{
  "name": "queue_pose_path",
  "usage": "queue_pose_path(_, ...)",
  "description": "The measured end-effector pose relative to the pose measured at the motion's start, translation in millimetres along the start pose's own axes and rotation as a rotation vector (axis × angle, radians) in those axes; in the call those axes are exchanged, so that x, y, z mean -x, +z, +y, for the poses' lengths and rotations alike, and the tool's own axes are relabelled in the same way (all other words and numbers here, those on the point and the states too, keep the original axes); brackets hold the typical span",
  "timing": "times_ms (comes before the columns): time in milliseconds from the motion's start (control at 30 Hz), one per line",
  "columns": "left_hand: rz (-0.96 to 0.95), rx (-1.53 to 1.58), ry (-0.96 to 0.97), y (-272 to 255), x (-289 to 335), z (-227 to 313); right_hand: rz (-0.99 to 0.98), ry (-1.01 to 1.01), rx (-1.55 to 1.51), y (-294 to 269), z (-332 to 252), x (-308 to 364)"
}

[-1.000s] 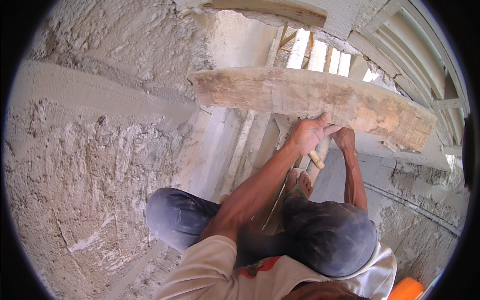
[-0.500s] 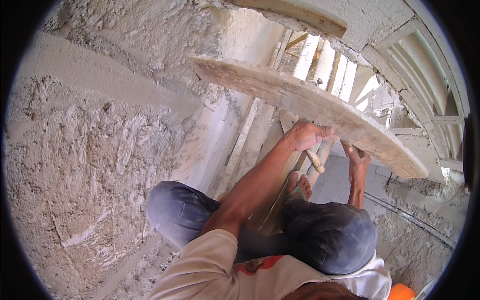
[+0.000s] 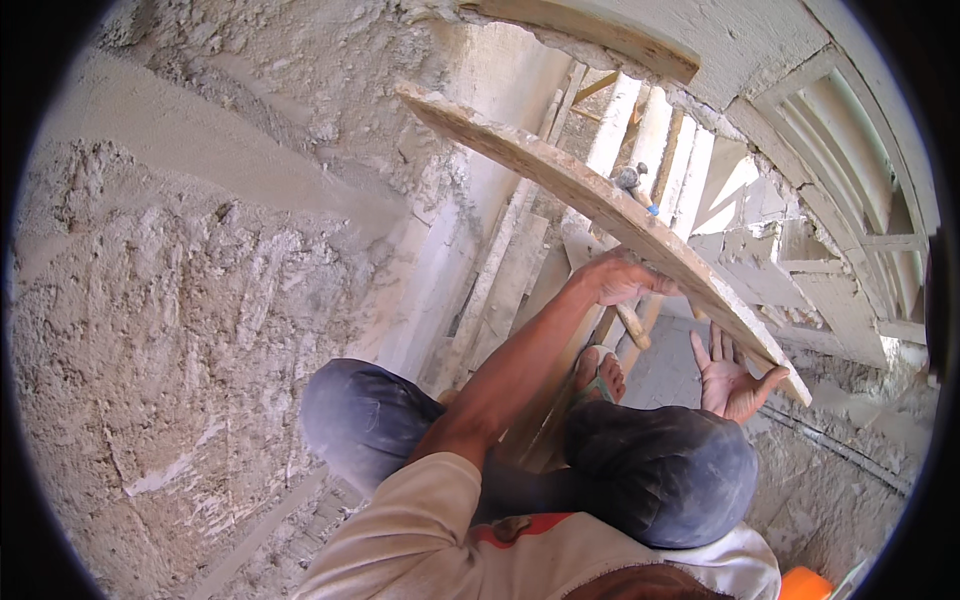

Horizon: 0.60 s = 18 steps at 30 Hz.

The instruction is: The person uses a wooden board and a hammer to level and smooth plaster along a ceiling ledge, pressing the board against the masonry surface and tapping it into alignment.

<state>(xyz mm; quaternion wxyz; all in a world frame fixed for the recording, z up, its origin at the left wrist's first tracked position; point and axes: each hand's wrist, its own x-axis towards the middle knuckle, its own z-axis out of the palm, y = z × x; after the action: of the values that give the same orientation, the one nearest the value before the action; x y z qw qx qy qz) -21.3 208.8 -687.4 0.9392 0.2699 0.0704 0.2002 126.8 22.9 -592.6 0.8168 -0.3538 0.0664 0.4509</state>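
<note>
A long wooden plank [image 3: 600,203], pale with dried mortar, slants across the view from upper left to lower right, tilted on its edge. Along its near edge, my left hand [image 3: 630,277] is closed on it, the fingertips partly hidden. Beneath the lower right end of the plank, my right hand [image 3: 735,380] is open, palm up, fingers spread. Its thumb comes close to the plank; whether it touches I cannot tell. Just under my left hand a rounded wooden handle [image 3: 633,325] shows; the rest of that tool is hidden.
A rough plastered wall [image 3: 170,350] fills the left side. Scaffold boards [image 3: 500,270] run below, with my sandalled foot [image 3: 600,375] on them. Beyond the plank are pale poles [image 3: 612,125] and a small object with a blue tip [image 3: 632,180]. A louvred block opening [image 3: 850,150] stands at right.
The plank has turned on its length and now slants more steeply, its right end lower and nearer. My right hand has let go and opened out; the left keeps its grip.
</note>
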Motion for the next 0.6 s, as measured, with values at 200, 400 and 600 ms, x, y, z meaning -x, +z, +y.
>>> queue_pose_path(200, -0.143, -0.188, 0.093, 0, 3, 19, -0.028, 0.079, -0.001, -4, -11, 8)
queue_pose_path(400, -0.104, -0.329, 0.067, -7, 10, 26, 0.158, 0.328, 0.703, -43, -44, 40)
queue_pose_path(600, -0.141, -0.618, 0.121, 35, -4, 48, -0.157, -0.396, 1.513, 32, -78, 76)
